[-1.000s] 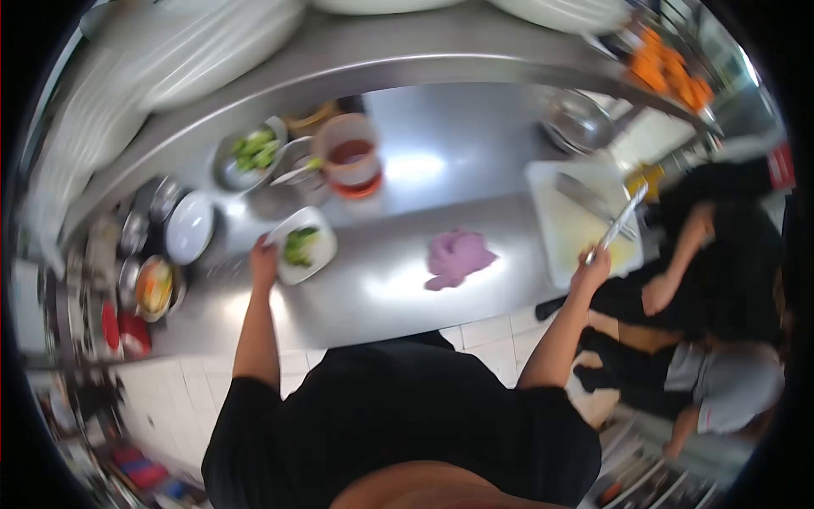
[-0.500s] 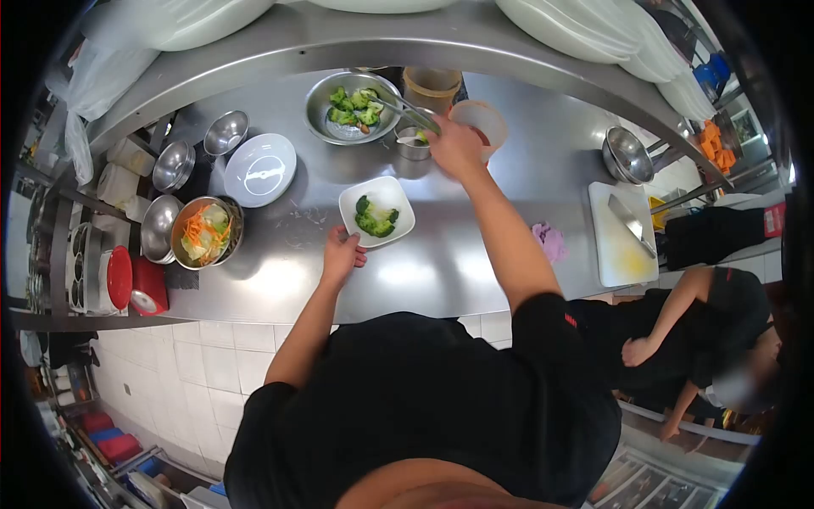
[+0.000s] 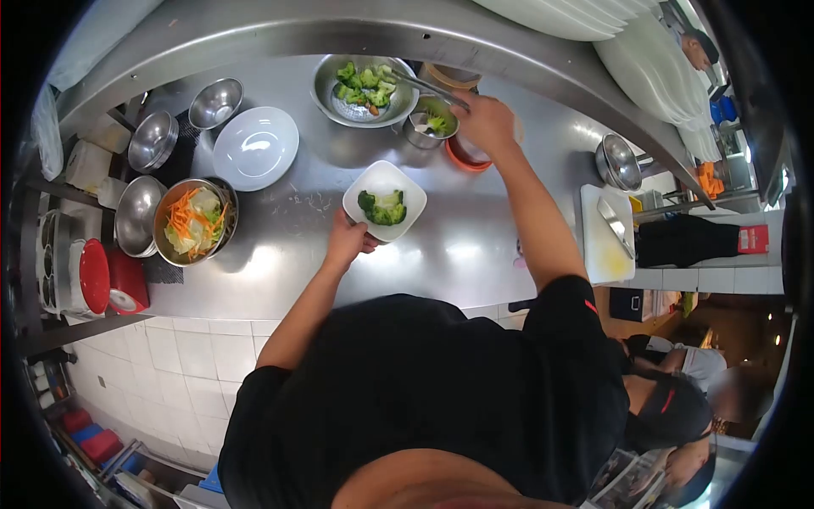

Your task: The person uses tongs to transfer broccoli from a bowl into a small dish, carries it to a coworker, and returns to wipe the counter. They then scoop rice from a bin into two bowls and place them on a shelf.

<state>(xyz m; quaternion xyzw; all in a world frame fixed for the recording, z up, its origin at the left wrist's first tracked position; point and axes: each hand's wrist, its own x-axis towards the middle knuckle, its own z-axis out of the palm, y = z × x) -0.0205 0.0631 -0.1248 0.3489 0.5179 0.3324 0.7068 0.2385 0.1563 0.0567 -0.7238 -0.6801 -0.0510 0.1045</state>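
My left hand [image 3: 348, 241] grips the near left edge of a white square bowl [image 3: 410, 181] with several broccoli pieces [image 3: 383, 208] in it. My right hand [image 3: 487, 124] is closed on metal tongs [image 3: 426, 86], whose tips reach over the right side of a steel bowl [image 3: 322, 95] of broccoli. Just left of my right hand stands a small steel pot [image 3: 420, 137] with a green piece and something pale in it. An orange-rimmed container [image 3: 465, 158] is partly hidden under my right hand.
On the left are a white plate [image 3: 256, 148], steel bowls [image 3: 151, 140], a bowl of shredded vegetables [image 3: 195, 222] and a red scale [image 3: 127, 280]. A cutting board [image 3: 600, 246] with a knife [image 3: 616, 227] lies right. Co-workers [image 3: 670, 407] are at the lower right; a shelf [image 3: 339, 38] spans above.
My right hand and the tongs have shifted slightly right. The small pot's contents show more clearly. The view has moved, and the co-worker at the right appears lower.
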